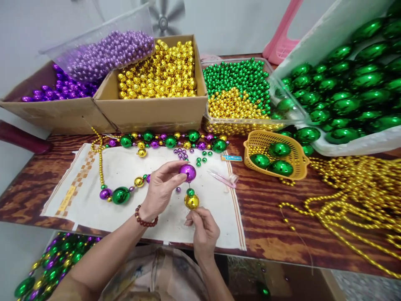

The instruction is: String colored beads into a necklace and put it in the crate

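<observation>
Between the thumb and fingers of my left hand (159,190) is a large shiny purple bead (188,172). A short stretch of thread runs down from it to a small green bead (190,192) and a gold bead (191,202). My right hand (205,232) is closed at the lower edge of the gold bead, pinching the bead string there; its fingertips partly hide the grip. To the left, a bead garland (120,195) with purple, green and gold beads lies on the white cloth (125,217), partly behind my left hand.
Loose small beads (200,161) and pink tweezers (222,178) lie on the cloth. Behind stand cardboard boxes (153,113) and a clear tub (250,121) of beads. At right are a yellow basket (275,169), gold bead strands (354,209) and a white foam box (360,144).
</observation>
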`<state>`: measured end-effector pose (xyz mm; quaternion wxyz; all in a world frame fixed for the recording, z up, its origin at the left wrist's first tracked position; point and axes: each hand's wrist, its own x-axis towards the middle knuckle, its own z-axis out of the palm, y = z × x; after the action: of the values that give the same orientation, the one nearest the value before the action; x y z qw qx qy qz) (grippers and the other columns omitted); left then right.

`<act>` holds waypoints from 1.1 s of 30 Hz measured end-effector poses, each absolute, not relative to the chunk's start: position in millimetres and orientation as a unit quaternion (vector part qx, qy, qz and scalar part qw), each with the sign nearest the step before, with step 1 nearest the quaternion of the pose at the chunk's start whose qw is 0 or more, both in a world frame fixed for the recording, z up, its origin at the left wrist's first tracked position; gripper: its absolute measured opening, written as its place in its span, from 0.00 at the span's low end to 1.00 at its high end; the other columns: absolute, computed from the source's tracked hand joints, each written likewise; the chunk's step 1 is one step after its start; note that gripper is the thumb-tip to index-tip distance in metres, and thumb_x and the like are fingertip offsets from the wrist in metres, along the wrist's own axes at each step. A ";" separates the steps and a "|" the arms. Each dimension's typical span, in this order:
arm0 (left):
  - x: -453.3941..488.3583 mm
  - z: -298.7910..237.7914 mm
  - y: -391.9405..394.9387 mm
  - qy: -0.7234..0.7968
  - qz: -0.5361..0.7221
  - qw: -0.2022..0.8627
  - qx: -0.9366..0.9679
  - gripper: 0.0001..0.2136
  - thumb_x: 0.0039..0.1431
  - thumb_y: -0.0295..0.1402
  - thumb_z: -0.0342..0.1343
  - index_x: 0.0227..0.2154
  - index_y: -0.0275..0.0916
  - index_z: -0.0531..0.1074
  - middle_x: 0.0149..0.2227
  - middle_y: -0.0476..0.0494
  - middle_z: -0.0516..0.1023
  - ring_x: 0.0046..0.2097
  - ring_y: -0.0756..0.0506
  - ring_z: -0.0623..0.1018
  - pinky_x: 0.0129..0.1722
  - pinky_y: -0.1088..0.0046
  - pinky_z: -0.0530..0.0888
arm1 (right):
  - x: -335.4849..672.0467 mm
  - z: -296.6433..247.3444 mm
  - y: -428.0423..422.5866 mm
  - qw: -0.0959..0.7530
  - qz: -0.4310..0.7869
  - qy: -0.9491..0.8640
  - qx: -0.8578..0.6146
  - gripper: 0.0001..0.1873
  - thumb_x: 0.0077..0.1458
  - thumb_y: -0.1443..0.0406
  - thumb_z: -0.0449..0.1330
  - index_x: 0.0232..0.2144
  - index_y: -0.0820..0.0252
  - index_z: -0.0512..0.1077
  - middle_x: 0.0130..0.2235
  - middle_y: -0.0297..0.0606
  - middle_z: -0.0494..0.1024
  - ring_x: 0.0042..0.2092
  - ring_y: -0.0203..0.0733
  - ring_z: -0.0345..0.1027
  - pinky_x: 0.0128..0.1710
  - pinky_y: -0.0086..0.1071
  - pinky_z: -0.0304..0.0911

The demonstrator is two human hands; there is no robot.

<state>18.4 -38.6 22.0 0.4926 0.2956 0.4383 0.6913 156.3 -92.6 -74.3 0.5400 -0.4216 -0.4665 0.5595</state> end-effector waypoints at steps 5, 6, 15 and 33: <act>13.3 25.3 -35.5 0.426 0.694 0.516 0.265 0.13 0.47 0.37 0.72 0.37 0.42 0.83 0.36 0.45 0.81 0.36 0.50 0.77 0.36 0.76 0.77 | 152.4 -68.5 -94.1 0.540 0.556 -0.474 -0.417 0.10 0.64 0.64 0.57 0.31 0.59 0.73 0.26 0.32 0.72 0.25 0.35 0.67 0.26 0.29 0.65; 12.2 25.0 -35.0 0.422 0.692 0.526 0.257 0.13 0.48 0.37 0.72 0.37 0.42 0.83 0.36 0.46 0.80 0.35 0.50 0.77 0.36 0.75 0.77 | 151.8 -68.0 -93.4 0.543 0.549 -0.472 -0.426 0.10 0.64 0.64 0.56 0.31 0.59 0.73 0.26 0.32 0.72 0.25 0.35 0.67 0.26 0.29 0.65; 3.9 23.2 -35.7 0.409 0.673 0.581 0.205 0.14 0.50 0.37 0.70 0.40 0.41 0.80 0.36 0.46 0.80 0.34 0.49 0.79 0.37 0.73 0.77 | 145.9 -67.2 -95.2 0.540 0.543 -0.489 -0.418 0.10 0.65 0.64 0.56 0.32 0.59 0.74 0.26 0.32 0.72 0.25 0.35 0.68 0.25 0.29 0.66; 15.0 29.7 -49.8 0.472 0.680 0.402 0.391 0.13 0.56 0.32 0.66 0.45 0.46 0.79 0.42 0.46 0.75 0.40 0.50 0.75 0.38 0.78 0.75 | 146.8 -75.7 -93.8 0.550 0.551 -0.513 -0.362 0.10 0.65 0.68 0.56 0.31 0.58 0.73 0.26 0.31 0.73 0.27 0.35 0.68 0.29 0.29 0.64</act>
<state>15.0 -49.8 29.7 0.4023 0.3907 0.4719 0.6803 146.8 -93.8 -75.7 0.5500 -0.3617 -0.5135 0.5505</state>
